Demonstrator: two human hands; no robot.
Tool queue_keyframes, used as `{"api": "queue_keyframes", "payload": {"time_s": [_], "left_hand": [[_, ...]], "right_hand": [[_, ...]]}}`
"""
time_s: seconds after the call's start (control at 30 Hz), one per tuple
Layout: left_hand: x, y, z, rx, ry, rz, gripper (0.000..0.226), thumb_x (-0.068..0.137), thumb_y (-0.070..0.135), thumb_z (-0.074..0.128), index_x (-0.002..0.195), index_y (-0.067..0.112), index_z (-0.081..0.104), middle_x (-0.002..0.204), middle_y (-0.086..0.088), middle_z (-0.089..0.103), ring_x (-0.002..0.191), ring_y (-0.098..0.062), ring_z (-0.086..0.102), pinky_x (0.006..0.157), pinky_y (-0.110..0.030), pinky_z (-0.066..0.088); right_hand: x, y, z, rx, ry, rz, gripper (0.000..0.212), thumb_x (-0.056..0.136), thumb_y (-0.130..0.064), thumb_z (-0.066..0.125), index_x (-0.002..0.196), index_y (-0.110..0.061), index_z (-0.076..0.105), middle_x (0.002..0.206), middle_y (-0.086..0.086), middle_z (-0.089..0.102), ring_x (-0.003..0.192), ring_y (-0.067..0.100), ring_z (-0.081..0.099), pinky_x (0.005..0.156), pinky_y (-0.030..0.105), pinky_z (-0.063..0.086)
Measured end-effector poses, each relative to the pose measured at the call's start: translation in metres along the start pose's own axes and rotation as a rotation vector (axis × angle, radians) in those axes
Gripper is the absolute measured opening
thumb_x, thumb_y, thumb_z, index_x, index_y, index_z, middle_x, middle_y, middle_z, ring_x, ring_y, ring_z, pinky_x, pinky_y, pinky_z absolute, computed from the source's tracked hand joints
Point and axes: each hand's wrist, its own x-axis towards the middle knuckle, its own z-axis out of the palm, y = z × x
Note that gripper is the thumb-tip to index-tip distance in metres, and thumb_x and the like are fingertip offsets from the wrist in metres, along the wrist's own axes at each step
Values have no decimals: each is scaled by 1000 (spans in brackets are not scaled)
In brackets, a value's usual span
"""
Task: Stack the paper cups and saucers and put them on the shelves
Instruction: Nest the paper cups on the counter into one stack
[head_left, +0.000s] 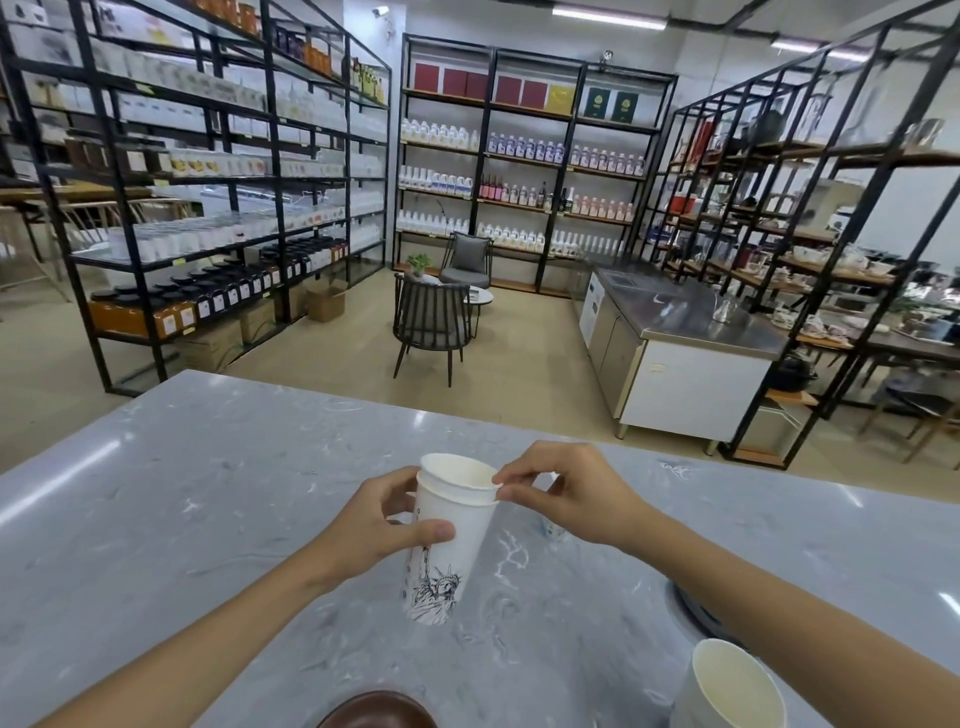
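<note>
Above the worktop (208, 493)
Left grip (374, 525): clasping outer paper cup (441, 551), axis tilted
Right grip (566, 493): pinching inner cup rim (457, 470), half-nested, push along axis

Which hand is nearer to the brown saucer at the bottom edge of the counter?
Left. The left hand, gripping the stacked paper cups, is almost directly above the brown saucer. The right hand sits farther off to the right, pinching the inner cup's rim.
</note>
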Motion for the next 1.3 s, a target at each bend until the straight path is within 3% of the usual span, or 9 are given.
{"api": "queue_keyframes", "payload": {"time_s": [0.1,0.2,0.37,0.57,0.7,0.8,1.0,1.17,1.3], "left_hand": [[8,-6,4,-8,-2,-2,61,65,44,93,120,29,73,121,-1,76,114,-17,71,93,-40,61],[16,-16,10,-11,-1,-11,63,64,45,94,121,32,72,123,0,76,114,-17,71,87,-35,62],[28,-39,15,19,-23,-65,61,61,51,95,116,40,73,120,5,76,111,-13,71,86,-34,62],[44,-59,15,44,-35,-127,67,59,52,94,120,35,72,116,7,75,108,-14,70,92,-38,62],[54,-70,16,34,-40,-153,74,56,53,92,124,31,71,113,6,77,107,-15,71,87,-27,59],[59,-80,18,29,-46,-179,77,55,53,91,125,29,71,114,4,77,107,-16,71,84,-20,55],[63,-96,25,25,-69,-236,75,57,52,92,126,32,71,117,2,76,108,-15,72,88,-25,56],[63,-98,31,-16,-52,-246,75,56,46,94,124,26,71,117,-5,77,107,-25,74,92,-34,60],[61,-94,34,-19,-54,-244,76,55,44,96,124,27,70,119,-6,76,107,-24,75,91,-33,60]], "right_hand": [[-4,9,5,-2,-23,-22,15,89,-30,77,101,-23,82,90,-6,75,83,11,68,62,14,50],[-8,24,11,-22,-29,-48,15,91,-28,76,103,-21,82,90,-3,76,82,9,67,60,10,46],[-8,59,17,-16,-130,44,23,91,-31,74,114,-25,76,92,-13,73,85,7,69,66,9,47],[4,147,-10,-346,-44,435,19,93,-24,66,110,-26,74,91,-10,71,84,14,66,79,32,54],[-2,194,-11,-534,-182,564,23,93,-26,61,114,-31,70,100,-6,73,95,18,67,78,36,58],[-6,212,-4,-623,-230,569,22,96,-29,58,114,-32,70,109,-6,73,102,21,67,79,39,59],[-9,216,5,-628,-119,502,25,100,-35,59,119,-31,74,109,-2,69,99,24,66,68,32,48],[-5,184,-7,-528,-106,379,26,100,-35,61,122,-30,73,104,1,68,94,25,64,68,31,42],[-1,143,-23,-455,-14,251,23,97,-32,67,115,-24,78,94,5,72,84,27,65,68,37,50]]}}
